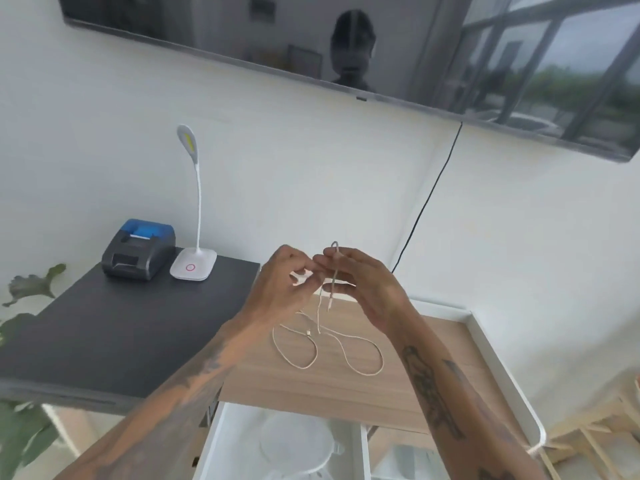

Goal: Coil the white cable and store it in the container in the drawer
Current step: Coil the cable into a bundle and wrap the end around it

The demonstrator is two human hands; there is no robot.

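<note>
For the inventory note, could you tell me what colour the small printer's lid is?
Blue, on a dark grey printer, shown in the head view.

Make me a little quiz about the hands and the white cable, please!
1. True or false: both hands, left hand and right hand, are pinching the white cable.
2. Where does most of the cable lie? A) on the wooden top B) in the open drawer C) on the black printer
3. Fill in: the round clear container sits inside the ____.

Key
1. True: they hold it up near one end, which bends into a small loop above the fingers.
2. A: its loose loops rest on the wood below the hands.
3. Drawer, which is open below the wooden top.
</note>
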